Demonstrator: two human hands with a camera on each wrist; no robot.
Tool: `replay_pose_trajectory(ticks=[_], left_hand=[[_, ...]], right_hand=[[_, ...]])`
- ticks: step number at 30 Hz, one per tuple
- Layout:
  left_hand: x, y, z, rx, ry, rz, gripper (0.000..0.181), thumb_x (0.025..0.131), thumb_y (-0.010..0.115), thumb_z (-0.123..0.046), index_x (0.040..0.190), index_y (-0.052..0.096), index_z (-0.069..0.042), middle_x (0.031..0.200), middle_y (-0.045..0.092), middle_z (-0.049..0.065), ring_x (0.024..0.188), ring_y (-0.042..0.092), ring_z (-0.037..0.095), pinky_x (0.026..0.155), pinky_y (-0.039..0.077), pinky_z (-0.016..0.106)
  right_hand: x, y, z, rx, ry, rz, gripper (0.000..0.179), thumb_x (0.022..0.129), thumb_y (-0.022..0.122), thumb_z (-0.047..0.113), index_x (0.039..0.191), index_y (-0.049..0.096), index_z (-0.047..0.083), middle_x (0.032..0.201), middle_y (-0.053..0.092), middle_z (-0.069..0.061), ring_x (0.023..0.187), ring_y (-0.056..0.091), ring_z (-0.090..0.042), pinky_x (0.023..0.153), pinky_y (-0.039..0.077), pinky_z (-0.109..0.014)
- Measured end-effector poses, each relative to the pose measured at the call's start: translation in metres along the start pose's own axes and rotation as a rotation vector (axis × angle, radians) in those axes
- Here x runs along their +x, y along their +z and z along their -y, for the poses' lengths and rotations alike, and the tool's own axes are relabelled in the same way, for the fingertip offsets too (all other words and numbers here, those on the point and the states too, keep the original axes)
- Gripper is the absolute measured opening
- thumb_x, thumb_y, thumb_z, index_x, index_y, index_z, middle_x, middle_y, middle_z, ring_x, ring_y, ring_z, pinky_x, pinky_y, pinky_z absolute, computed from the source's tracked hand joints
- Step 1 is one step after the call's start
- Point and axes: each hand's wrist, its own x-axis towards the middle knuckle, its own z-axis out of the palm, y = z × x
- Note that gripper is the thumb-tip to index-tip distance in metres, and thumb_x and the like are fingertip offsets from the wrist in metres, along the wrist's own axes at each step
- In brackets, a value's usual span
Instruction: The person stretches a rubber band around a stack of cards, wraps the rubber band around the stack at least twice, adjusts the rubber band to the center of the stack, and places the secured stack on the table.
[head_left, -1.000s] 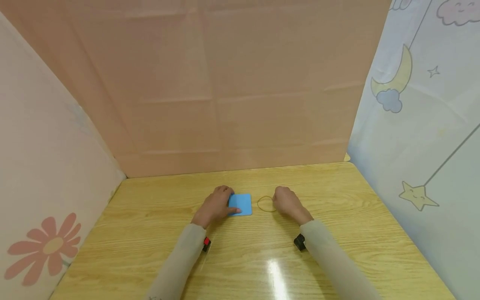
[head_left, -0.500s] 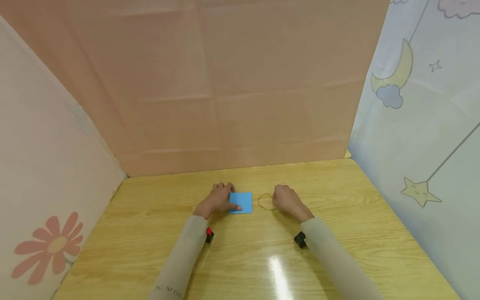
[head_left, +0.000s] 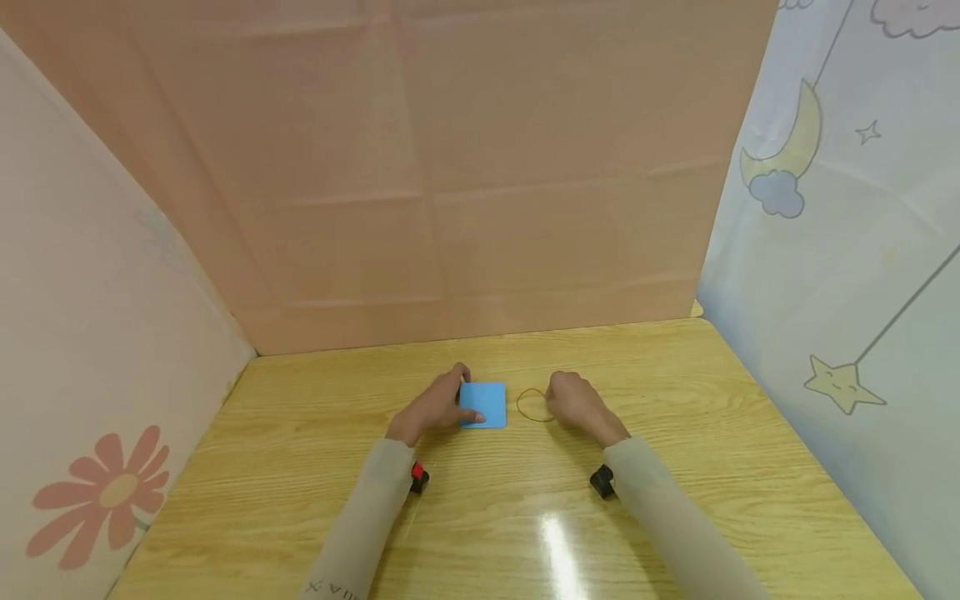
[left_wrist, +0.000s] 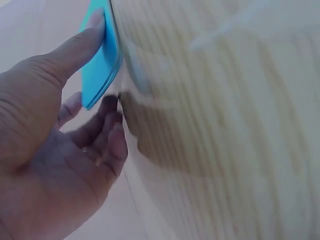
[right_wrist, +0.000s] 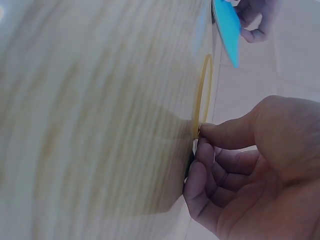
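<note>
A thin stack of square blue sheets lies near the middle of the wooden table; its layered edge shows in the left wrist view. My left hand holds the stack by its left side, thumb on the top face and a finger at the far corner. The other left fingers curl below, near the tabletop. To the right, a yellow rubber band forms a loop, apart from the blue stack. My right hand pinches the band's right end between thumb and forefinger, its other fingers curled against the table.
The wooden table meets a tan backdrop behind the hands. Printed white cloths stand at left and right. Each wrist wears a small black camera. Light glares off the table's front.
My left fingers, spread at the far edge before, have drawn together, leaving one finger showing at the stack's far corner. My right hand and the rubber band stay nearly still.
</note>
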Motion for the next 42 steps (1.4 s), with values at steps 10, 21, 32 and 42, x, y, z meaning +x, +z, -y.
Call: replay_pose_trajectory(ticks=[10, 21, 32, 42], left_hand=[[-0.011, 0.004, -0.005, -0.097, 0.026, -0.049, 0.059, 0.093, 0.083, -0.025, 0.131, 0.041, -0.008, 0.093, 0.060, 0.008, 0.079, 0.052, 0.018, 0.072, 0.045, 0.028], [-0.014, 0.008, -0.002, -0.158, 0.087, -0.102, 0.028, 0.104, 0.069, -0.025, 0.125, 0.062, -0.009, 0.096, 0.060, 0.006, 0.084, 0.052, 0.016, 0.069, 0.044, 0.025], [-0.024, 0.016, -0.015, -0.520, 0.018, -0.327, 0.014, 0.101, 0.071, -0.008, 0.111, 0.060, -0.007, 0.091, 0.073, 0.012, 0.080, 0.065, 0.018, 0.067, 0.052, 0.027], [-0.034, 0.014, -0.025, -0.771, -0.149, -0.288, 0.040, 0.096, 0.077, -0.009, 0.133, 0.062, -0.002, 0.107, 0.079, 0.021, 0.087, 0.078, 0.021, 0.081, 0.067, 0.042]], right_hand=[[-0.001, 0.000, 0.001, 0.015, -0.018, -0.019, 0.045, 0.096, 0.043, -0.006, 0.058, 0.034, 0.017, 0.065, 0.035, -0.001, 0.058, 0.028, -0.016, 0.055, 0.027, -0.027], [-0.011, -0.002, 0.010, 0.105, -0.044, -0.074, 0.017, 0.105, 0.047, -0.002, 0.102, 0.064, -0.004, 0.093, 0.065, -0.014, 0.070, 0.047, -0.018, 0.067, 0.042, -0.030], [-0.015, -0.007, 0.013, 0.102, -0.001, -0.058, 0.023, 0.104, 0.062, 0.007, 0.121, 0.070, -0.007, 0.110, 0.073, -0.018, 0.078, 0.062, -0.018, 0.073, 0.055, -0.035], [-0.019, -0.015, 0.020, 0.127, -0.044, -0.148, 0.018, 0.104, 0.066, 0.013, 0.109, 0.079, 0.001, 0.105, 0.077, -0.011, 0.089, 0.069, -0.021, 0.079, 0.061, -0.042]])
